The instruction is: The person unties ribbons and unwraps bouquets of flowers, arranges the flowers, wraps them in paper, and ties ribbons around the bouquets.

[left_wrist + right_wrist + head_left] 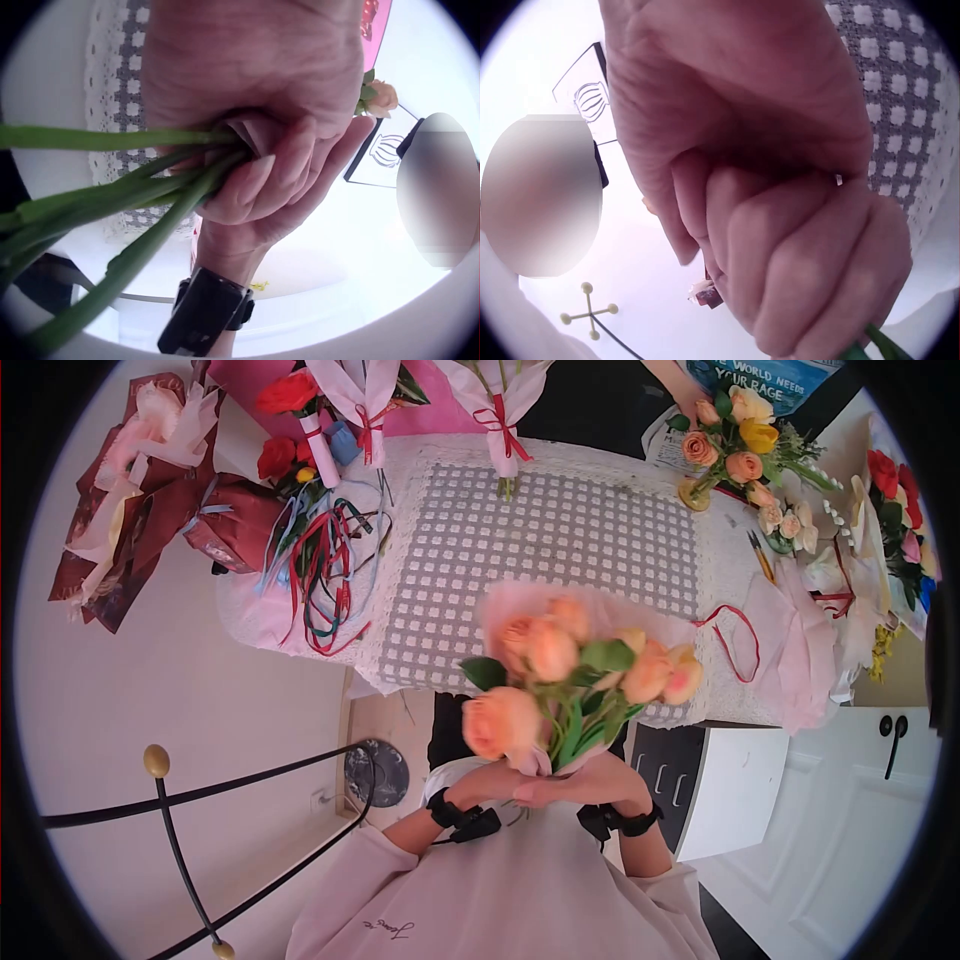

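Note:
A bunch of peach-orange roses [500,725] with green leaves is held in front of the body at the table's near edge, its blossoms blurred. My left hand [485,784] grips the base of the bouquet. Overlapping it, my right hand [590,784] wraps around the same base from the other side. Several green stems [112,187] stick out below the curled fingers in the left wrist view, with a bit of pale pink paper [255,131] tucked around them. In the right wrist view, the hands cover most of the stems.
A grey-and-white checked cloth [540,520] covers the table. Tangled ribbons [325,575] lie at left, and a red ribbon [752,650] and pink wrapping [800,640] at right. Wrapped bouquets [500,420] line the back. A vase of roses [745,465] stands near another person's arm [675,385].

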{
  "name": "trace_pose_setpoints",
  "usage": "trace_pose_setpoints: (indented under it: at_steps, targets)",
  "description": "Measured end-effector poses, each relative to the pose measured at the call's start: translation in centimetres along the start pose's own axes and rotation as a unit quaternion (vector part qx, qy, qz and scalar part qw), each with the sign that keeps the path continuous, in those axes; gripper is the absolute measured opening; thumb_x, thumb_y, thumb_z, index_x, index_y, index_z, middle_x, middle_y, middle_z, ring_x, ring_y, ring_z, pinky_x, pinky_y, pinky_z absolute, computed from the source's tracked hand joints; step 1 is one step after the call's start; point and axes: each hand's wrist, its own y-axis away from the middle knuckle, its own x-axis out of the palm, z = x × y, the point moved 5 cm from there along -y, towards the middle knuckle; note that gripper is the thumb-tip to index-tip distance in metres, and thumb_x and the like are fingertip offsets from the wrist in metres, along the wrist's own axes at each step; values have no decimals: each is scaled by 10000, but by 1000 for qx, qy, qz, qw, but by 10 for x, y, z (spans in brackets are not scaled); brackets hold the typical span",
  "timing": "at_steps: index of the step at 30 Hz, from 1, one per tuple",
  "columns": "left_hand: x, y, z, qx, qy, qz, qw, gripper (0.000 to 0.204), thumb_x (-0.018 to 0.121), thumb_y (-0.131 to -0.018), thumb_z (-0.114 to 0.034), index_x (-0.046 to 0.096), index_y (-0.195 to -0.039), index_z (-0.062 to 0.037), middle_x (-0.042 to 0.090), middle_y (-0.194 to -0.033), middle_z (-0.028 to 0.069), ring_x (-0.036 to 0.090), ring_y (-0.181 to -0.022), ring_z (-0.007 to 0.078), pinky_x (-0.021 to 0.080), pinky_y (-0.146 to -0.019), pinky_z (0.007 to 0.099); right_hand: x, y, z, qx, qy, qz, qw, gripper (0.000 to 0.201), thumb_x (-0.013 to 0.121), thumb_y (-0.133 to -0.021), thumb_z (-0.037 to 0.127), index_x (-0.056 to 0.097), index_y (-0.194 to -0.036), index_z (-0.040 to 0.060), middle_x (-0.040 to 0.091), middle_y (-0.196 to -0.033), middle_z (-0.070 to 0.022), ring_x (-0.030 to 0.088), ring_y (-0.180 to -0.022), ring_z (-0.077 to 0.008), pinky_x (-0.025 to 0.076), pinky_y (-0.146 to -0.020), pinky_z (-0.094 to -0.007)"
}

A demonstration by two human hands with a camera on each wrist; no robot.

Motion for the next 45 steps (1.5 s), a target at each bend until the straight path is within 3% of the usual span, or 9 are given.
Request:
trace_pose_setpoints:
  at_steps: [2,3,15,22,24,28,31,33,45]
  targets:
    - [14,11,-37,234,-209,-91,945,180,677,-976,-253,630,-897,-98,602,-848,-47,524,-756,78,455,-662,245,0,3,-7,25,-30,14,999,398,825,-915,242,650,-1187,10,721,-1000,-15,674,-863,-111,541,-746,-285]
    - [13,11,-37,234,-209,-89,945,180,677,-976,-253,630,-897,-98,602,-848,-47,524,-756,78,455,-662,245,0,7,-12,51,-62,28,996,392,821,-921,242,655,-1198,20,719,-985,-3,676,-819,-102,551,-721,-278]
    - [-10,4,7,-60,-166,-114,978,167,621,-962,-134,671,-833,-41,627,-757,-7,559,-704,123,486,-649,281,11,4,-21,103,-84,-70,989,355,734,-991,355,697,-1139,34,690,-957,24,595,-736,-47,485,-571,-208]
    - [9,-5,-18,12,-131,-100,986,218,618,-967,-176,654,-810,-28,542,-690,-7,516,-656,115,434,-597,263,7,3,-21,92,-103,-79,987,278,707,-1019,307,734,-958,37,683,-882,41,580,-686,-46,473,-552,-205]
    - [9,-6,-18,-74,-249,-33,965,302,553,-1046,-276,667,-936,-19,657,-844,28,634,-827,129,531,-746,288,6,4,-17,98,-106,-86,986,274,709,-1017,299,728,-945,35,683,-879,30,592,-659,-59,481,-537,-208]
    - [27,-9,-42,-97,-251,13,963,330,559,-1058,-301,634,-887,-29,622,-759,10,623,-750,123,528,-706,271,2,4,-28,81,-98,-70,989,260,717,-1010,272,700,-955,18,690,-885,-10,629,-590,-110,509,-492,-232]
    - [34,-7,-56,-32,-183,-3,983,369,563,-1067,-321,595,-830,-40,587,-693,-5,636,-705,123,522,-662,249,6,6,1,180,-117,-59,975,263,719,-1008,263,666,-998,6,692,-864,-28,628,-556,-134,523,-470,-253]
    - [29,-11,-36,2,-98,82,992,321,602,-1053,-293,620,-860,-38,608,-707,1,665,-701,122,530,-639,251,3,5,-20,109,-96,-62,987,259,715,-1006,248,646,-1044,0,695,-853,-28,635,-559,-134,532,-464,-258]
    - [30,-23,-47,-3,-144,-72,987,247,687,-1003,-264,673,-981,-18,640,-736,12,701,-766,124,541,-682,267,-12,-1,-18,68,-138,-89,984,283,693,-1020,215,610,-1106,-41,702,-804,-57,756,-982,-210,532,-441,-248]
